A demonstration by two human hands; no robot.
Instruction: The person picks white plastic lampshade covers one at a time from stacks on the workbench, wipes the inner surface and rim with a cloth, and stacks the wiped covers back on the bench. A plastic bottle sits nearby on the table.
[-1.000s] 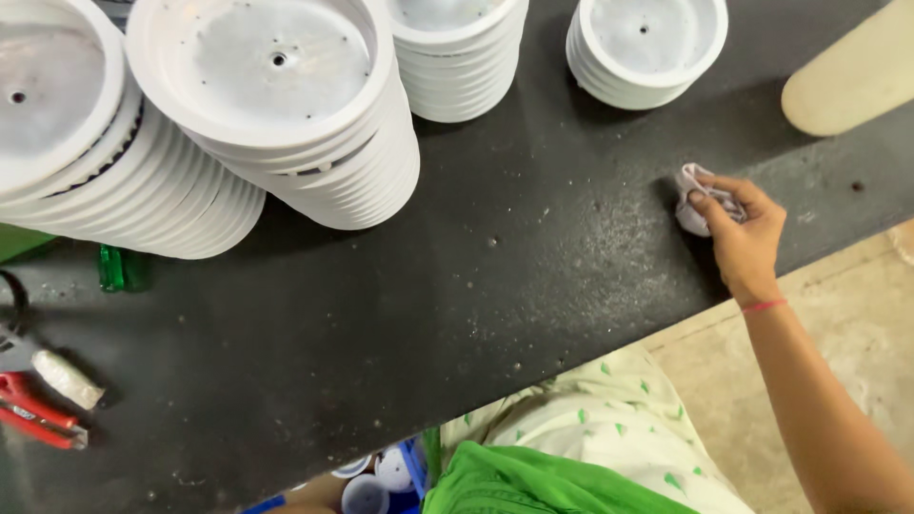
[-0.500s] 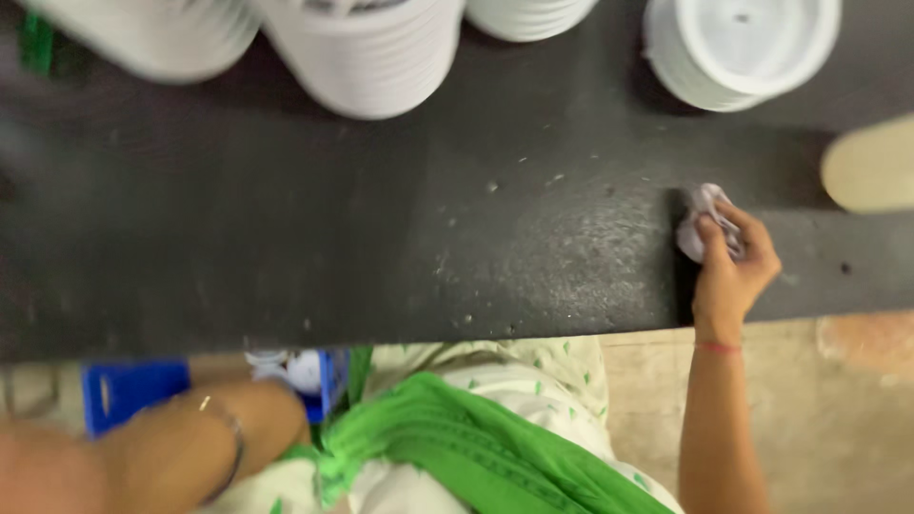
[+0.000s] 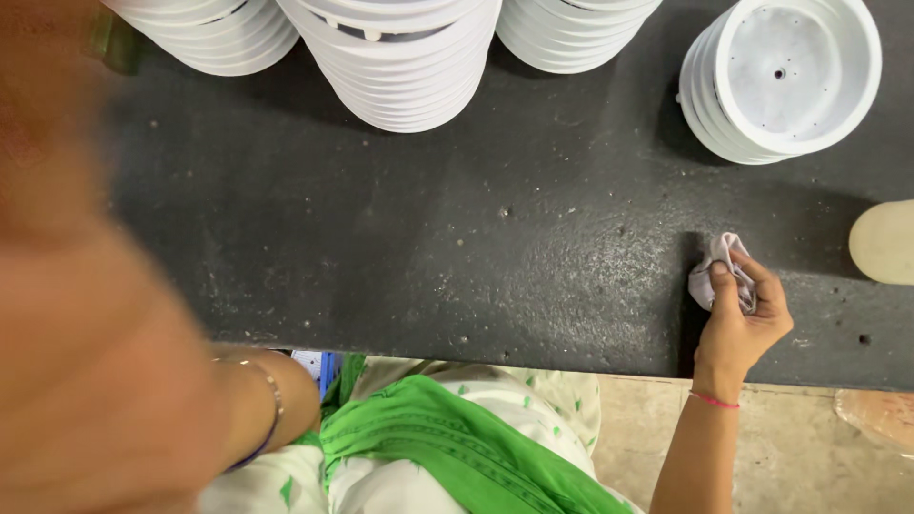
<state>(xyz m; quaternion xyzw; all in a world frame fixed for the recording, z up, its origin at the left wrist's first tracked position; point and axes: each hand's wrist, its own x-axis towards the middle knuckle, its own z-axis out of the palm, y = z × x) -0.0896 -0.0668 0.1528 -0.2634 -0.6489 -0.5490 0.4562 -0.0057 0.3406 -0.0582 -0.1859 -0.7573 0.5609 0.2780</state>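
Fingers of the right hand [image 3: 741, 324] curl around a small crumpled cloth [image 3: 716, 269], pale lilac-white, pinching it with the thumb laid along its near side. The cloth rests on the dark speckled worktop [image 3: 457, 238], close to its near edge and toward the right end, and the hand presses on it from the person's side. A thin pink band circles the right wrist.

The left hand is too close to the lens to read: only a large blurred forearm [image 3: 114, 362] fills the left of the view, with a thin bracelet [image 3: 271, 400] at the wrist, so how its fingers stand cannot be told.

Along the far side of the worktop stand stacks of round white plastic dishes. One stack [image 3: 781, 81] sits at the upper right, well apart from the cloth, its flat top showing a small hole in the middle. A taller stack [image 3: 400, 67] stands at the centre, with further stacks to either side of it. A cream rounded object [image 3: 884, 243] lies at the right edge, near the cloth. Green and white patterned clothing [image 3: 447, 447] shows below the worktop.
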